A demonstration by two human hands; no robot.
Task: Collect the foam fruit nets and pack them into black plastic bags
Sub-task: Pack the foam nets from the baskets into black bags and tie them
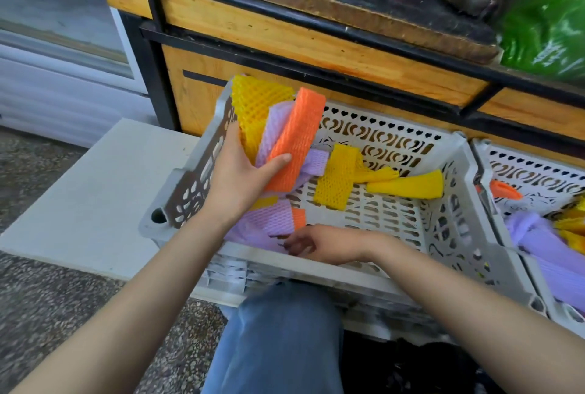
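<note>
My left hand (pixel 240 178) grips a bunch of foam fruit nets (pixel 281 127), yellow, purple and orange, held up over the left end of a white perforated crate (pixel 443 229). My right hand (pixel 319 245) reaches into the crate's near left corner, fingers curled at a purple net (pixel 272 219) lying there; whether it holds the net is unclear. Loose yellow nets (pixel 335 184) lie on the crate floor, another yellow net (pixel 411 186) to their right. A dark bag (pixel 411 368) shows at the bottom, partly hidden by my right arm.
A second white crate (pixel 538 172) on the right holds purple, yellow and orange nets. A wooden stand with black metal frame (pixel 285 42) rises behind the crates. A white board (pixel 95 197) lies to the left. My knee in blue jeans (pixel 278 340) is below.
</note>
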